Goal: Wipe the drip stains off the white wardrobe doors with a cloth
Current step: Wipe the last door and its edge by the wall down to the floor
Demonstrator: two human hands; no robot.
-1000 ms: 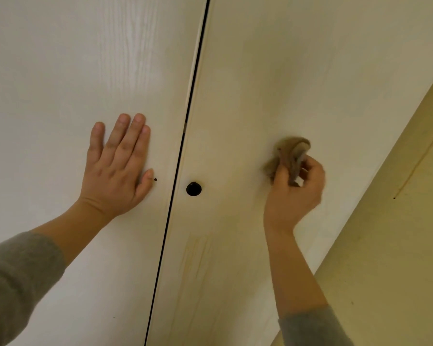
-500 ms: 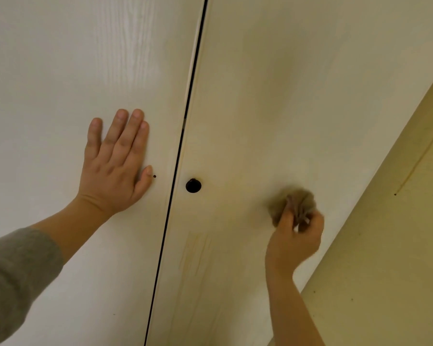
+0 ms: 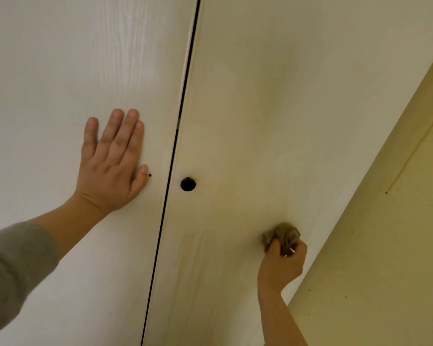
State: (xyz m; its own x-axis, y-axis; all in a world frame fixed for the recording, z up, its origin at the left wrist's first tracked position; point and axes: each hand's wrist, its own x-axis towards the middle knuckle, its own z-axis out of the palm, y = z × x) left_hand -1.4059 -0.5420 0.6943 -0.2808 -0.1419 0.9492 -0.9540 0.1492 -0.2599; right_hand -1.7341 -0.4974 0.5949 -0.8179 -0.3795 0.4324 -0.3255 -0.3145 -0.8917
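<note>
- right hand [image 3: 281,265] curled tight round a scrunched brown cloth [image 3: 281,236], pressing it low on the right door [image 3: 273,108], near that door's right edge by the yellowish wall [image 3: 385,245]
- loads of bare door above and left of the cloth
- left hand [image 3: 110,166] flat, fingers straight, on the left door [image 3: 60,71]
- black knob [image 3: 188,184] just right of the gap [image 3: 183,101], with faint drip stains [image 3: 193,253] below it
</note>
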